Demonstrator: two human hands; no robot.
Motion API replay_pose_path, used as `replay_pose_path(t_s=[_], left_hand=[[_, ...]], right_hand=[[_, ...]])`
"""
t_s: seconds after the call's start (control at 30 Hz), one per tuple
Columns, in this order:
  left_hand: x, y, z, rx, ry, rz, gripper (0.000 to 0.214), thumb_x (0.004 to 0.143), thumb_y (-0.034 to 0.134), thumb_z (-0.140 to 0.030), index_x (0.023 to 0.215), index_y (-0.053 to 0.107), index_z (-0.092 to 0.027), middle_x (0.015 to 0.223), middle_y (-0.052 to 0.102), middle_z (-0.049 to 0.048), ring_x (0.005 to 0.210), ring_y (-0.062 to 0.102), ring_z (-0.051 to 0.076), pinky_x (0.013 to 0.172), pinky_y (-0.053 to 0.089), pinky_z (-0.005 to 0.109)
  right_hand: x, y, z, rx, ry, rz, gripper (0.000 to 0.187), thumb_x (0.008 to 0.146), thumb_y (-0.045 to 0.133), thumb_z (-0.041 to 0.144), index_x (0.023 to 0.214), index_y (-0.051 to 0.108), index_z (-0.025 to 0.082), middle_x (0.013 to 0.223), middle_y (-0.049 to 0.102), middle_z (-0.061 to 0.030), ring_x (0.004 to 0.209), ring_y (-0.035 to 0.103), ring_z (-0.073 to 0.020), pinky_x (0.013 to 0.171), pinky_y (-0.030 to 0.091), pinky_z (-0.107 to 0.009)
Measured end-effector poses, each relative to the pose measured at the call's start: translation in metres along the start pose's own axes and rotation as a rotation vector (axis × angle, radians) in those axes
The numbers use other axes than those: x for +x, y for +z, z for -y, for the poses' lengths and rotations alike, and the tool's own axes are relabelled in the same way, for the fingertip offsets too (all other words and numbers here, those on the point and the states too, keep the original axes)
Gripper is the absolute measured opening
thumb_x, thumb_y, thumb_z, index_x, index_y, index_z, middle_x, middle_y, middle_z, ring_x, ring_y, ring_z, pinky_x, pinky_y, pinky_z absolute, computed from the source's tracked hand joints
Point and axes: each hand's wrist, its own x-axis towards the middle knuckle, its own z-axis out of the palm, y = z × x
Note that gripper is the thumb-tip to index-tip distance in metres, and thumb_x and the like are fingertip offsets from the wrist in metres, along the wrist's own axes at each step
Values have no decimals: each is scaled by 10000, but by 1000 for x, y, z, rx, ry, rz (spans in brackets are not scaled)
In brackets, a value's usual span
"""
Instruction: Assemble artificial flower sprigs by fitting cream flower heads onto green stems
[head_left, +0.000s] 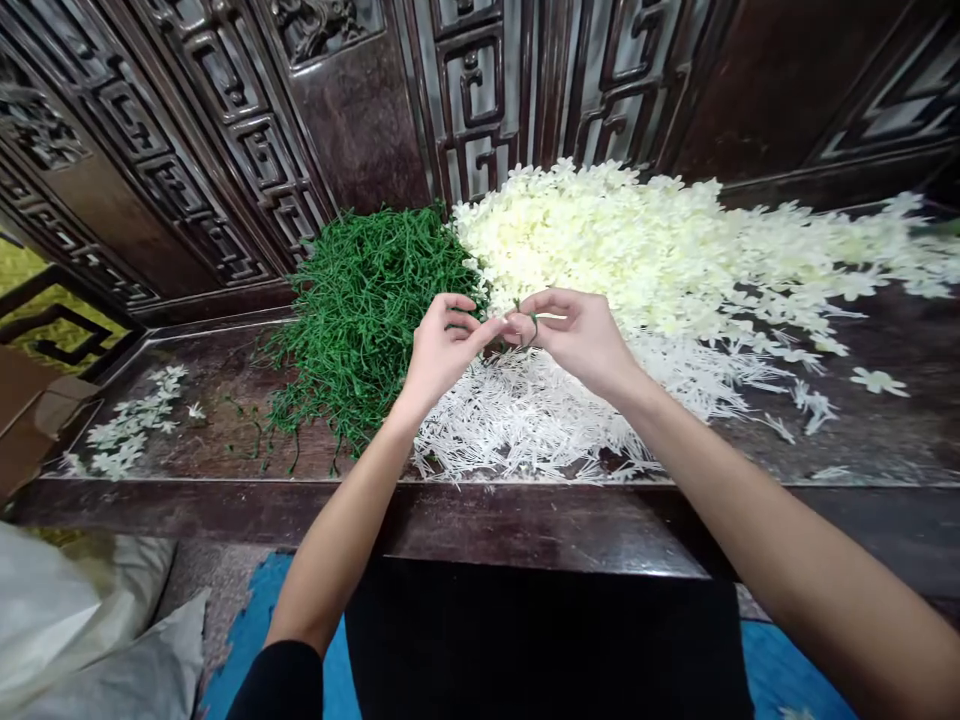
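My left hand [447, 345] and my right hand [577, 335] meet fingertip to fingertip above the heaps. A thin green plastic stem [534, 322] curls out between the fingers of my right hand, which is closed on it. Thumb and fingers of my left hand are pinched together at the same spot; what lies in that pinch is too small to make out. Behind and left of my left hand is a pile of green plastic stems [375, 290]. Cream artificial flowers [592, 235] are heaped beyond my right hand, and thin white plastic pieces [525, 420] lie below both hands.
The heaps lie on a dark wooden bench [525, 520] against a carved wooden back [360, 110]. White flowers [135, 425] sit at the left end, near a cardboard box [34, 415]. White sacks [97, 610] and a blue mat [262, 610] are on the floor.
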Motion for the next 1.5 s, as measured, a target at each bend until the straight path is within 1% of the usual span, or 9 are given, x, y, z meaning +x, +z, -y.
replay_pose_path(t_s=[0.13,0.43,0.6,0.73,0.93,1.07,1.27,1.4,1.5], left_hand=[[-6,1,7,-225,16,148,266,760,779,-368,866,667,-151,774,676,30,691,656,117,704,565,276],[-13,8,15,-433,86,120,377,837,667,-568,791,591,-201,645,531,-30,685,625,118,762,550,309],[-12,6,13,-525,-25,5,319,852,691,-485,790,572,-196,638,443,-50,507,451,58,519,438,229],[-9,-1,14,-497,-66,-49,221,851,718,-371,864,597,-187,629,447,-51,497,379,49,465,341,203],[-8,-5,14,-349,-78,-114,274,804,729,-268,961,508,-225,709,492,-45,588,453,75,529,382,210],[-10,-3,16,-229,-10,-124,315,802,697,-247,1035,486,-232,731,517,-38,659,520,96,645,441,236],[-15,0,18,-78,119,-91,324,804,692,-222,1076,516,-222,701,530,-36,674,527,123,669,430,267],[-15,-2,22,139,193,-68,249,807,712,-225,1038,619,-225,711,626,-12,728,554,158,715,431,308],[-15,-4,24,318,332,-35,106,815,734,-239,915,700,-225,805,723,18,822,586,188,769,443,332]], right_hand=[[-2,7,-3,84,35,-20,364,614,875,442,755,666,178,778,709,-57,743,707,-210,775,623,-417],[1,7,-7,101,84,46,380,654,851,489,787,671,182,772,702,-61,650,674,-184,682,623,-392],[15,-17,-23,-475,-96,-8,330,939,532,454,952,695,167,989,717,-138,923,678,-271,868,560,-523],[16,-29,-41,-1021,-146,222,426,989,401,425,1098,726,173,1388,566,-168,1351,416,-442,1079,325,-694],[13,-17,-50,-1208,-104,353,619,1009,196,532,1276,675,245,1529,447,-94,1416,315,-483,1112,192,-748],[13,-12,-51,-1203,-97,387,652,1003,176,553,1285,668,230,1452,530,-90,1390,339,-498,1099,168,-778],[13,-19,-45,-1118,-188,285,523,1005,295,422,985,744,154,1290,636,-154,1216,495,-465,974,347,-714],[14,-17,-29,-792,-204,-3,197,869,554,243,892,744,195,1057,745,-106,1087,625,-351,991,403,-627],[11,-11,-18,-440,-163,-1,126,789,671,260,866,727,178,915,755,-93,866,700,-263,853,538,-488]])
